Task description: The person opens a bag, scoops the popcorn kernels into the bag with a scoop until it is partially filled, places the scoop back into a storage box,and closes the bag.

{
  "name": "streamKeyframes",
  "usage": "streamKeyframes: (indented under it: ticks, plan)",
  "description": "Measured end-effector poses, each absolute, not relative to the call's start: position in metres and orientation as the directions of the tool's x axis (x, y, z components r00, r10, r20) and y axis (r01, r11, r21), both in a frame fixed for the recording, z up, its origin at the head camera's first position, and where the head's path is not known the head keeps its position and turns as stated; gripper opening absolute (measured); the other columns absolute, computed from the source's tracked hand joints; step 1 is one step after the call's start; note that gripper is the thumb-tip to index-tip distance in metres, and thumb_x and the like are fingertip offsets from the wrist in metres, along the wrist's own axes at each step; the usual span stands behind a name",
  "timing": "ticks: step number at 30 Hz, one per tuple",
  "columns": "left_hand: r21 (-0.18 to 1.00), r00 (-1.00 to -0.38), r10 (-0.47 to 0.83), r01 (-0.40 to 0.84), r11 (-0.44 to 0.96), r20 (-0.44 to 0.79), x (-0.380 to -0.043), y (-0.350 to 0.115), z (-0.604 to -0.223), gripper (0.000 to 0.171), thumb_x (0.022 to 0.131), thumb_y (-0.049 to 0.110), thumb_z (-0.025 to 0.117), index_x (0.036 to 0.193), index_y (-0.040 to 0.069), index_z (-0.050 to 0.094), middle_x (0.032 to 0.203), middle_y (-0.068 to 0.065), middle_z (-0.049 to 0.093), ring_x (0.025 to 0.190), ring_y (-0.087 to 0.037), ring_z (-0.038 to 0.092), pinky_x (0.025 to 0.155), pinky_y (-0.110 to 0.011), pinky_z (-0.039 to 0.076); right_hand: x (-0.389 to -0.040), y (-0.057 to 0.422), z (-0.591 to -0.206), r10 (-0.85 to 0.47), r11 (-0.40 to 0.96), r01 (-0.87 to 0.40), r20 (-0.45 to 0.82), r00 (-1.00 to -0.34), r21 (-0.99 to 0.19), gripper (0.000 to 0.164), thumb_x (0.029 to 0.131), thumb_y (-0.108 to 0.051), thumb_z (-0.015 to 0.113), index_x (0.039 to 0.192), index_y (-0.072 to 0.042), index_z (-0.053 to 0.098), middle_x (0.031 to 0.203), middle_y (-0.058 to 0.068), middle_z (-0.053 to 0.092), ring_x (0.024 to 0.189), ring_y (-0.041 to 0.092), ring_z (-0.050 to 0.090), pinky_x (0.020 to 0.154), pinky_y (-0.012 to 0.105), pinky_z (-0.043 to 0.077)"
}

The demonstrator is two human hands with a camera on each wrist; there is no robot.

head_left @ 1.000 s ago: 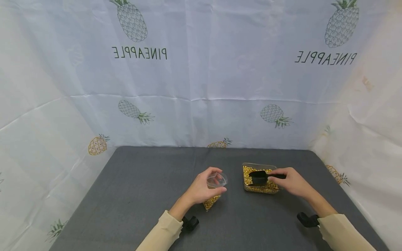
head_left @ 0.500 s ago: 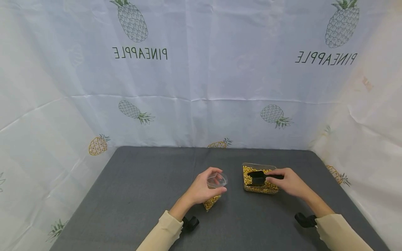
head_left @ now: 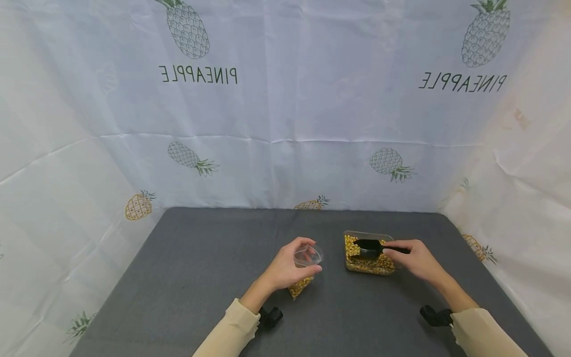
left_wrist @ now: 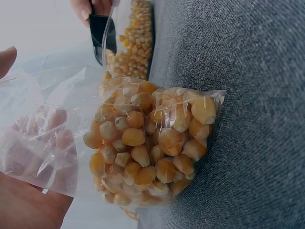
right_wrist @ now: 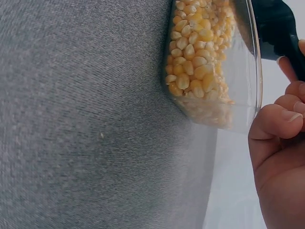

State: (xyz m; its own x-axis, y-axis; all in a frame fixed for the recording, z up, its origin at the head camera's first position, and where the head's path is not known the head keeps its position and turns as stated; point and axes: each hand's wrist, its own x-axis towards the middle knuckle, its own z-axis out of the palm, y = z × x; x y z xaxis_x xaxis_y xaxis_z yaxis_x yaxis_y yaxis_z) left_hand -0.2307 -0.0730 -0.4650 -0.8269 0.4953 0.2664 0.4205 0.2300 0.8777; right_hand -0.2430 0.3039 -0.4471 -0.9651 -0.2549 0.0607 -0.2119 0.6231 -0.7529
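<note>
My left hand [head_left: 287,267] holds a clear plastic bag [left_wrist: 143,143] by its upper part, with thumb and fingers curled round the spread mouth. Corn kernels fill the bag's lower part, which rests on the table. To the right, a clear rectangular container [right_wrist: 243,112] holds many loose corn kernels [right_wrist: 193,57]. With thumb and fingers, my right hand [head_left: 417,259] grips the handle of a black scoop [head_left: 369,249], whose bowl is over the container. How much corn lies in the scoop cannot be made out.
A dark grey cloth covers the table [head_left: 200,277]. White curtains [head_left: 285,109] printed with pineapples stand at the back and both sides. A black wrist mount [head_left: 270,317] sits at the left cuff, another mount [head_left: 436,316] at the right.
The right hand first shifts the scoop slightly left in the container, then raises it a little and brings it back right. The left hand and bag stay where they were.
</note>
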Motion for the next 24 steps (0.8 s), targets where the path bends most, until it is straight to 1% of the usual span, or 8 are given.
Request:
streamKeyframes:
  ticks: [1, 4, 5, 7, 10, 11, 19, 24]
  plan:
    - [0.878, -0.827, 0.495, 0.42, 0.229, 0.266, -0.231, -0.073, -0.465, 0.052, 0.094, 0.026, 0.077, 0.138, 0.013, 0.054, 0.118, -0.004, 0.066, 0.099, -0.013, 0.065, 0.086, -0.029, 0.056, -0.243, 0.304, -0.448, -0.245, 0.612, -0.194, 0.049, -0.968, -0.766, 0.044, 0.101, -0.03, 0.067, 0.13, 0.003, 0.067, 0.116, 0.026, 0.068, 0.067, 0.019, 0.059, 0.056, 0.037, 0.048]
    - [0.878, -0.826, 0.497, 0.421, 0.227, 0.267, -0.231, -0.073, -0.466, 0.052, 0.094, 0.026, 0.076, 0.138, 0.013, 0.054, 0.119, -0.006, 0.066, 0.1, -0.014, 0.065, 0.086, -0.029, 0.056, -0.243, 0.305, -0.449, -0.231, 0.596, -0.175, 0.041, -0.972, -0.783, 0.047, 0.101, -0.031, 0.066, 0.131, 0.004, 0.065, 0.104, 0.02, 0.071, 0.053, 0.011, 0.042, 0.052, 0.034, 0.045]
    - [0.878, -0.825, 0.497, 0.422, 0.226, 0.268, -0.231, -0.073, -0.466, 0.051, 0.094, 0.026, 0.076, 0.138, 0.013, 0.054, 0.119, -0.007, 0.066, 0.1, -0.014, 0.065, 0.086, -0.029, 0.056, -0.242, 0.305, -0.45, -0.224, 0.588, -0.165, 0.037, -0.974, -0.792, 0.047, 0.101, -0.032, 0.067, 0.131, 0.004, 0.065, 0.091, 0.015, 0.07, 0.05, 0.009, 0.037, 0.052, 0.034, 0.044]
    - [0.877, -0.824, 0.498, 0.424, 0.224, 0.271, -0.231, -0.073, -0.466, 0.051, 0.094, 0.026, 0.076, 0.138, 0.012, 0.054, 0.119, -0.008, 0.066, 0.1, -0.014, 0.065, 0.086, -0.029, 0.056, -0.242, 0.306, -0.452, -0.218, 0.57, -0.158, 0.037, -0.975, -0.806, 0.047, 0.101, -0.031, 0.066, 0.132, 0.004, 0.064, 0.071, 0.006, 0.061, 0.048, 0.008, 0.031, 0.051, 0.034, 0.043]
    - [0.878, -0.822, 0.499, 0.425, 0.219, 0.273, -0.23, -0.073, -0.466, 0.051, 0.094, 0.026, 0.076, 0.138, 0.012, 0.054, 0.119, -0.009, 0.066, 0.101, -0.015, 0.065, 0.086, -0.029, 0.056, -0.24, 0.307, -0.453, -0.219, 0.541, -0.164, 0.051, -0.974, -0.825, 0.046, 0.102, -0.028, 0.065, 0.132, 0.006, 0.063, 0.057, -0.004, 0.041, 0.046, 0.01, 0.026, 0.05, 0.035, 0.04]
    - [0.878, -0.822, 0.499, 0.425, 0.219, 0.274, -0.23, -0.073, -0.466, 0.052, 0.094, 0.026, 0.076, 0.138, 0.011, 0.054, 0.119, -0.009, 0.066, 0.101, -0.015, 0.065, 0.086, -0.029, 0.056, -0.239, 0.307, -0.453, -0.219, 0.531, -0.164, 0.053, -0.974, -0.831, 0.045, 0.102, -0.027, 0.065, 0.132, 0.006, 0.063, 0.055, -0.004, 0.035, 0.046, 0.011, 0.027, 0.051, 0.036, 0.04]
    - [0.879, -0.823, 0.5, 0.422, 0.223, 0.269, -0.231, -0.073, -0.466, 0.052, 0.094, 0.026, 0.076, 0.138, 0.012, 0.053, 0.12, -0.01, 0.065, 0.1, -0.015, 0.064, 0.087, -0.029, 0.056, -0.234, 0.309, -0.452, -0.207, 0.47, -0.172, 0.081, -0.975, -0.866, 0.044, 0.103, -0.024, 0.064, 0.132, 0.009, 0.062, 0.053, -0.004, 0.037, 0.046, 0.016, 0.034, 0.054, 0.04, 0.041]
    - [0.875, -0.823, 0.498, 0.428, 0.226, 0.274, -0.231, -0.073, -0.466, 0.052, 0.093, 0.026, 0.077, 0.138, 0.013, 0.054, 0.119, -0.007, 0.066, 0.099, -0.014, 0.065, 0.087, -0.029, 0.056, -0.233, 0.308, -0.446, -0.197, 0.457, -0.171, 0.089, -0.976, -0.873, 0.043, 0.103, -0.025, 0.064, 0.131, 0.007, 0.063, 0.055, -0.001, 0.041, 0.049, 0.025, 0.04, 0.055, 0.041, 0.043]
